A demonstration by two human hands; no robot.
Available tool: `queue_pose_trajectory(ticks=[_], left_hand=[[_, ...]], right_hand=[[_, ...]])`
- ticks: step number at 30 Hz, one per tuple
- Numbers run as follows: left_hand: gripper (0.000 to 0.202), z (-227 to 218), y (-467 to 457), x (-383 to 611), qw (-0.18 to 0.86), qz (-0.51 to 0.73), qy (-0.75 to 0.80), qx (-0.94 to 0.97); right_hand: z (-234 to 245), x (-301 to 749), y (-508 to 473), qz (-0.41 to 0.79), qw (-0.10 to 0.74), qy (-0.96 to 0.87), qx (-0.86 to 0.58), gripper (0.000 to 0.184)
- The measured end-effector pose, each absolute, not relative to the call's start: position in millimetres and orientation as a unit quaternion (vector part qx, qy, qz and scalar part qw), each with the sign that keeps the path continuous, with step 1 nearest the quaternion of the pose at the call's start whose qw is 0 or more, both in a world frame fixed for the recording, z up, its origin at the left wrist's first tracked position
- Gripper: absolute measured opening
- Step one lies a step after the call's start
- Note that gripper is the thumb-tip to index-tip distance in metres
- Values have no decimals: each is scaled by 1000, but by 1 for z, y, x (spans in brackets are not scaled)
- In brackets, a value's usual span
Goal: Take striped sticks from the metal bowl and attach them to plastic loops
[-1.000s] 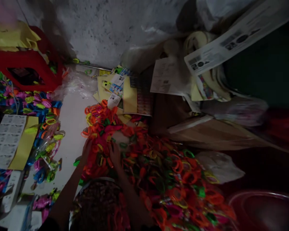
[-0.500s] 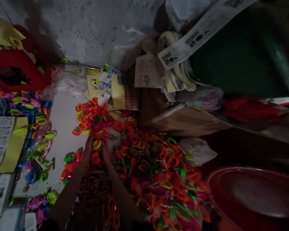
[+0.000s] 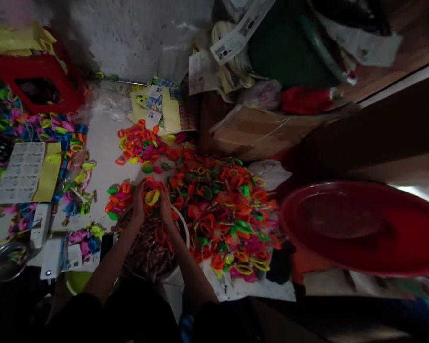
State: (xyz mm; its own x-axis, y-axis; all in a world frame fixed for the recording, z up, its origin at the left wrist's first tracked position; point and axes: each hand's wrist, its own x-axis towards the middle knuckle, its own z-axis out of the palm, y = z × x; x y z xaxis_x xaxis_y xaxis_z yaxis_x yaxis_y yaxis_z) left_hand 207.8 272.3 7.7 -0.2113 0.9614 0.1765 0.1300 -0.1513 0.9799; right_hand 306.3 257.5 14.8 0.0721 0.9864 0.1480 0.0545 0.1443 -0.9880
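My left hand (image 3: 139,202) and my right hand (image 3: 165,205) are cupped from both sides around a small handful of orange ring-shaped plastic pieces, with a yellow plastic piece (image 3: 152,197) on top. The fingertips are partly hidden by the pieces. Both hands are over the far edge of a round tub (image 3: 187,232), which holds many small brown wrapped-looking items (image 3: 148,250) and a few orange pieces. Just beyond the hands is a pile of orange, pink and yellow pieces (image 3: 139,143). A much larger heap of similar pieces (image 3: 221,209) spreads to the right.
At right stands a big red basin (image 3: 396,228). Behind the heap are a cardboard box (image 3: 264,131) and a dark green bucket (image 3: 282,52). On the left are a red plastic stool (image 3: 32,66), printed sheets (image 3: 23,166), a power strip (image 3: 41,224) and a metal bowl (image 3: 9,262).
My hands have drawn back from the far pile to the tub, holding several pieces between them. A few pieces lie loose where they were. The view has shifted, showing more of the basin.
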Motion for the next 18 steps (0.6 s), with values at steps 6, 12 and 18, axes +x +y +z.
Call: queue_pose_trajectory(ticks=[6,12,18], left_hand=[[34,-7,210,203,347,563,564,495],[23,-27,177,198,272,569,519,577],[30,-42,80,170,142,557,489,656]], right_hand=[[6,323,191,381,524,-597,-473,49],[-23,340,174,171,484,-735,-444,44],[-59,383,100,16,485,-730,-480,42]])
